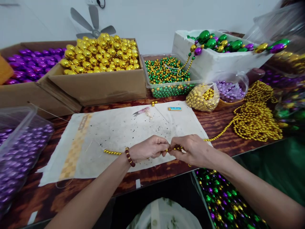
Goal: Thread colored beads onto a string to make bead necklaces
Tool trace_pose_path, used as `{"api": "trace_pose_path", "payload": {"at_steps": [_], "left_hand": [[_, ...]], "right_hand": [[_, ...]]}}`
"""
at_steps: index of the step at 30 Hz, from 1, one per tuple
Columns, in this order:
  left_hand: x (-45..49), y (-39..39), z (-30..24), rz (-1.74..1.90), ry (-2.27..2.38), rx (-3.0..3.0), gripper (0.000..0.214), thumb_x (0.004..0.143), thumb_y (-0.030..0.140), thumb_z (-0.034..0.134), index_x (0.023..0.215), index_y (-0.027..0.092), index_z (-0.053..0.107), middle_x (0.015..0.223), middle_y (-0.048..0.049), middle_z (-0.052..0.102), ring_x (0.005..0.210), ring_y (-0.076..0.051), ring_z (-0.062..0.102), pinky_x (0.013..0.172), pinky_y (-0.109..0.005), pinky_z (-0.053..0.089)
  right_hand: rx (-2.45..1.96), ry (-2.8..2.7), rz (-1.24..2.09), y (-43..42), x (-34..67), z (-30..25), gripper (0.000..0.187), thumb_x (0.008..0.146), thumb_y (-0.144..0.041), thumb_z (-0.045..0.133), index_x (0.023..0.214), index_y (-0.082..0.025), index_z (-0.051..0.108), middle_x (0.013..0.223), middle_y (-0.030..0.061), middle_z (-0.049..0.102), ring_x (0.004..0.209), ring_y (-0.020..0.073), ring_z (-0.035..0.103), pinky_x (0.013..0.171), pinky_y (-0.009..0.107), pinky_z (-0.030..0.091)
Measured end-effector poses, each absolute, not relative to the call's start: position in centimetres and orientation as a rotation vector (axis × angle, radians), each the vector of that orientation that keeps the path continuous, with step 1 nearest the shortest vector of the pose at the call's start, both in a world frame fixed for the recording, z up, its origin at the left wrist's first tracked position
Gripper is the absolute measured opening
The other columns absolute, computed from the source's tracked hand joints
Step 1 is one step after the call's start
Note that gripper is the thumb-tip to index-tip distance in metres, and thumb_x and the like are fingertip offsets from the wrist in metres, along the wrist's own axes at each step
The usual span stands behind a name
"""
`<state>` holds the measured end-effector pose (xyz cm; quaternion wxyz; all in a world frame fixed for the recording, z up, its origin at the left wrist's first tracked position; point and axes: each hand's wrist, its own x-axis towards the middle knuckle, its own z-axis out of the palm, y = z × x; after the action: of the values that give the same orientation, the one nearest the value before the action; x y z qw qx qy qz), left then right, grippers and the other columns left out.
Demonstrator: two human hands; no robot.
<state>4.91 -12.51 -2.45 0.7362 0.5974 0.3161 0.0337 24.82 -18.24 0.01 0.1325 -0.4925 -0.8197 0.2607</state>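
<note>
We see the left hand (149,149) and the right hand (190,149) meeting thumb to thumb over the near edge of a large white cloth mat (114,130) spread on the dark wooden table (214,122). Both are curled nearly shut, fingertips pinching a strand of small gold beads (111,152). A short bit of it shows between the two hands. One end trails left across the mat, and the other runs right, off the mat, to a heap of gold bead strings (258,122). A bracelet of dark red round beads (129,157) circles the left wrist.

At the far edge of the mat we find a small pair of pink-handled thread snips (142,111) and, just beside them to the right, a short blue tube (174,108).

Behind the mat stands a brown cardboard box heaped with glossy gold oval beads (100,54). To the right of that box is a clear plastic tub of small green and gold beads (166,74), then a white foam box of large green, purple and gold beads (214,62). A clear bag of gold beads (202,97) sits off the mat's far right corner.

Left of the mat we see a clear plastic bin of purple oval beads (19,149), and behind it a second cardboard box of purple beads (30,66). Below the table's near edge, right of the mat, a bin of mixed green, purple and gold beads (224,203) shows.
</note>
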Motion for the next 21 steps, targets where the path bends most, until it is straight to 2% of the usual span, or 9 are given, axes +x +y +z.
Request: {"api": "trace_pose_path", "payload": {"at_steps": [4, 6, 10, 16, 19, 21], "left_hand": [[4.5, -12.2, -3.4, 0.136, 0.668, 1.293, 0.033, 0.088, 0.046, 0.049, 0.078, 0.015, 0.052, 0.068, 0.0016, 0.054, 0.045, -0.004, 0.035, 0.043, -0.021, 0.022], [4.4, -12.0, -3.6, 0.146, 0.668, 1.272, 0.034, 0.088, 0.047, 0.049, 0.078, 0.015, 0.053, 0.065, 0.0027, 0.049, 0.046, -0.004, 0.033, 0.044, -0.021, 0.022], [4.3, -12.2, -3.3, 0.101, 0.687, 1.283, 0.036, 0.087, 0.05, 0.052, 0.087, 0.014, 0.058, 0.059, 0.0069, 0.033, 0.046, -0.005, 0.018, 0.043, -0.022, 0.013], [4.0, -12.9, -3.1, 0.123, 0.677, 1.308, 0.041, 0.091, 0.048, 0.044, 0.104, 0.013, 0.06, 0.059, 0.0079, 0.024, 0.049, -0.006, 0.017, 0.045, -0.022, 0.014], [3.5, -13.2, -3.4, 0.178, 0.704, 1.372, 0.037, 0.093, 0.045, 0.043, 0.103, 0.014, 0.06, 0.059, 0.0073, 0.029, 0.049, -0.006, 0.023, 0.046, -0.021, 0.02], [3.1, -13.2, -3.5, 0.229, 0.7, 1.399, 0.032, 0.092, 0.04, 0.045, 0.108, 0.016, 0.059, 0.063, 0.0053, 0.04, 0.052, -0.006, 0.034, 0.049, -0.02, 0.03]], "right_hand": [[-1.391, -2.465, 0.69, -17.6, 25.0, -0.6, 0.016, 0.091, -0.022, 0.049, 0.088, -0.023, 0.065, 0.08, 0.001, 0.069, 0.072, 0.0155, 0.062, 0.062, 0.023, 0.034], [-1.371, -2.469, 0.703, -17.3, 25.3, -0.6, 0.018, 0.092, -0.02, 0.047, 0.086, -0.022, 0.064, 0.079, 0.0004, 0.068, 0.07, 0.0143, 0.06, 0.062, 0.023, 0.034], [-1.298, -2.442, 0.786, -17.3, 25.9, -0.5, 0.021, 0.092, -0.017, 0.046, 0.084, -0.02, 0.065, 0.075, 0.0007, 0.066, 0.069, 0.0139, 0.059, 0.063, 0.023, 0.035], [-1.246, -2.404, 0.887, -17.7, 26.1, -1.0, 0.022, 0.094, -0.02, 0.047, 0.084, -0.018, 0.067, 0.074, 0.0011, 0.066, 0.069, 0.014, 0.058, 0.064, 0.024, 0.036], [-1.266, -2.408, 0.874, -17.6, 26.1, -1.1, 0.021, 0.092, -0.017, 0.047, 0.084, -0.018, 0.066, 0.074, 0.0012, 0.066, 0.069, 0.0141, 0.058, 0.063, 0.024, 0.036], [-1.306, -2.384, 0.836, -17.4, 26.2, -1.0, 0.021, 0.092, -0.016, 0.046, 0.084, -0.018, 0.065, 0.074, 0.0014, 0.065, 0.068, 0.0139, 0.057, 0.062, 0.023, 0.035]]}}
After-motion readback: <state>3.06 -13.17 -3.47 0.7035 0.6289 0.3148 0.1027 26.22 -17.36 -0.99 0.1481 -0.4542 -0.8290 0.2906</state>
